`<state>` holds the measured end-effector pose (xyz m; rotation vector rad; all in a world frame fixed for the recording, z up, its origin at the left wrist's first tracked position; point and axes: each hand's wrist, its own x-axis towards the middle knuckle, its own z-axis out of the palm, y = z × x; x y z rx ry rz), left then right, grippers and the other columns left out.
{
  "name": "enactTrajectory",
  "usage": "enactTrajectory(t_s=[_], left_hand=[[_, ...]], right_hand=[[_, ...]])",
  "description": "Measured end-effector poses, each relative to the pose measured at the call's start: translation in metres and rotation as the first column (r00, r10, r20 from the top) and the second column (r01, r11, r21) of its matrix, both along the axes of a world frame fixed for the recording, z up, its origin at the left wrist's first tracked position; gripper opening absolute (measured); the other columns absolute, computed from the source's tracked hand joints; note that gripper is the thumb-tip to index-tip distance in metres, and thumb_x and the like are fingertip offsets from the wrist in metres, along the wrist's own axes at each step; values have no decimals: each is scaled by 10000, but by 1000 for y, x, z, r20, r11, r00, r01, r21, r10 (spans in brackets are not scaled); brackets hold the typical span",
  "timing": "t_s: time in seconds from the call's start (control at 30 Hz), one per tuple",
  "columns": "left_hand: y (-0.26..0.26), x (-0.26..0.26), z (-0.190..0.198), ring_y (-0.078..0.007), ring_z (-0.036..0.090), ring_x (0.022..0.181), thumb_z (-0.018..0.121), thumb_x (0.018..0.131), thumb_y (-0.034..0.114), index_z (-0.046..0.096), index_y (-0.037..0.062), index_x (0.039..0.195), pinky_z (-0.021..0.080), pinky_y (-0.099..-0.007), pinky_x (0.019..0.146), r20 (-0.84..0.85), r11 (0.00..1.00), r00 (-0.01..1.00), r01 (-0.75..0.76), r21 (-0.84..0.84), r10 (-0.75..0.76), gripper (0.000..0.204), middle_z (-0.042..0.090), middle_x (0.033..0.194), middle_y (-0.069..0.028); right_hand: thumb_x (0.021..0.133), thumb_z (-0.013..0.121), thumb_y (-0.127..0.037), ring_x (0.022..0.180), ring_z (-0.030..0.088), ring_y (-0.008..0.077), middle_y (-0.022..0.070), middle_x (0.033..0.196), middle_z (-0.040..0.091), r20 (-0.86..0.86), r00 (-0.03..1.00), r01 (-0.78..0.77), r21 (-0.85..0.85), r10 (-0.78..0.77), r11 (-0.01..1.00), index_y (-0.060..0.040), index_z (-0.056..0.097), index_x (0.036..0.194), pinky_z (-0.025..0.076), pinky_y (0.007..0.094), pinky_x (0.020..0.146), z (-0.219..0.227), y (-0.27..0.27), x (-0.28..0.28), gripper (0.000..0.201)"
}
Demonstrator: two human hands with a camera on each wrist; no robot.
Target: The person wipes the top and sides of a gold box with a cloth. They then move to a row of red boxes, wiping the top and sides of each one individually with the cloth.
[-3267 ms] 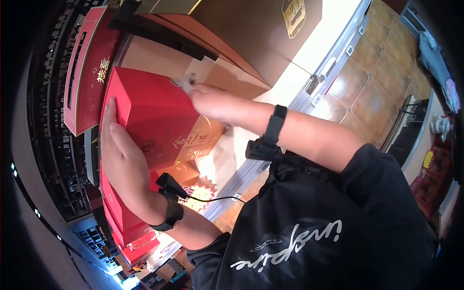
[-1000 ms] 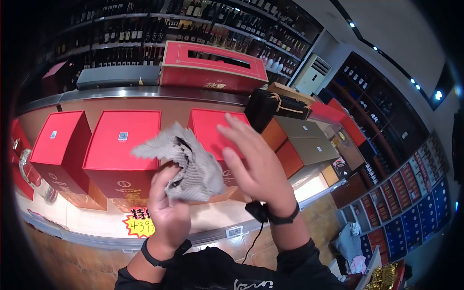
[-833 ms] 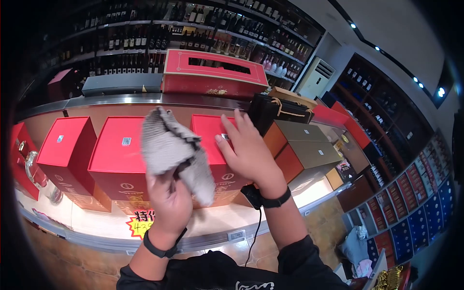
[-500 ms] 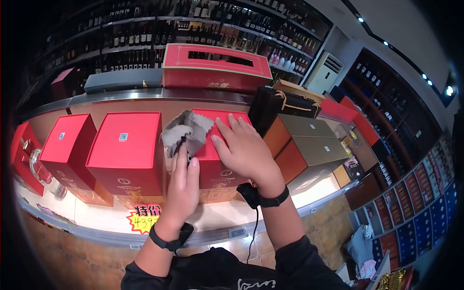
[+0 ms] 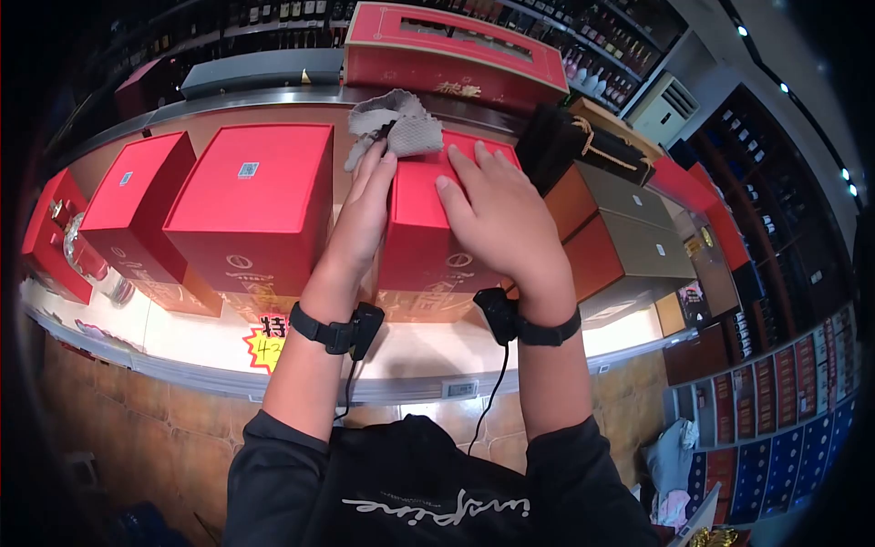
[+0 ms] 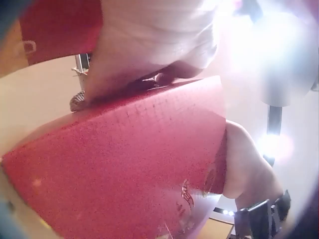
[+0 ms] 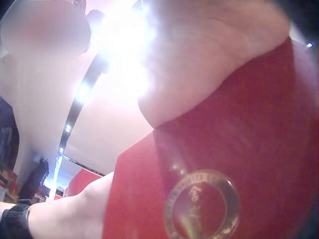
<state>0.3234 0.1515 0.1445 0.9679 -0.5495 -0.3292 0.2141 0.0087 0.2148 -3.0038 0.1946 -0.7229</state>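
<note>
A crumpled grey cloth lies at the back left corner of a red box, held at the fingers of my left hand. That hand runs along the box's left side, its fingers nearly straight. My right hand rests on the box's top with fingers spread. In the left wrist view, my left hand lies against the red box, and a bit of cloth shows past it. From the right wrist, my right hand is seen over the box's edge, palm against it.
More red boxes stand to the left, beside a clear bottle. Gold-brown boxes and a black bag are at the right. Behind are a metal ledge and a long red box. A yellow price sign is in front.
The cloth was in my right hand at first and is now in my left, which has moved towards the box's back left corner. My right hand has settled on its top. The head view has turned.
</note>
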Motion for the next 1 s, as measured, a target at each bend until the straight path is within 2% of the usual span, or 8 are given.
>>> enactTrajectory(t_s=[0.13,0.2,0.33,0.53,0.63,0.83,0.87,1.0], left_hand=[[14,-27,-10,-270,446,1462,473,1143,311,445,-41,1543,300,-365,1237,93,990,989,-123,71,116,533,485,1555,-190],[32,-49,-40,-123,496,1135,495,1133,242,460,22,1520,380,-265,976,157,955,968,-227,192,198,447,552,1403,-79],[50,-89,-67,-28,454,906,472,1121,171,441,61,1502,370,-201,763,319,909,906,-356,218,279,398,571,1293,-7],[44,-91,-61,-136,529,1300,405,1153,280,392,27,1572,400,-298,1103,324,893,904,-370,258,281,489,565,1442,-86],[26,-58,-19,-238,580,1202,415,1162,324,538,-59,1364,430,-381,1100,288,949,908,-313,-20,306,450,615,1316,-153],[-3,-26,-10,-147,639,1236,326,1164,512,559,-1,1472,461,-276,1071,274,899,888,-416,133,370,642,676,1378,-107],[-2,-32,-10,-204,529,1412,350,1166,488,501,-3,1531,370,-345,1215,66,980,979,-196,48,192,630,554,1545,-115],[2,-32,-26,-199,638,1271,344,1156,457,567,25,1464,498,-349,1088,-135,997,991,27,69,-17,575,655,1401,-121]], right_hand=[[1074,434,-464,1435,502,493,323,1509,555,1,1000,-1,13,1,1000,-36,584,1503,364,532,1229,2,-1,1,624],[1074,431,-467,1433,506,489,322,1511,555,1,1000,2,14,-2,1000,-36,589,1499,370,533,1225,0,0,1,625],[1073,429,-471,1420,520,490,322,1495,569,26,1000,-2,15,2,1000,-35,607,1482,380,533,1218,-3,0,3,624],[1067,431,-479,1406,533,488,322,1476,585,28,999,-18,29,17,999,-33,617,1471,386,516,1217,-3,-2,5,629],[1062,433,-481,1403,539,478,320,1476,585,45,999,-20,29,19,999,-41,618,1470,390,509,1217,-5,-5,3,628],[1057,440,-474,1380,564,451,302,1464,600,104,994,-23,-4,23,1000,-50,635,1440,405,509,1205,-13,-8,5,604],[1060,463,-442,1359,583,443,291,1447,616,119,993,-18,-23,20,1000,-47,652,1414,425,504,1185,-15,-8,6,563],[1044,536,-376,1410,557,387,233,1443,642,140,990,-21,-44,27,999,-40,674,1391,436,442,1175,-14,-10,6,502]])
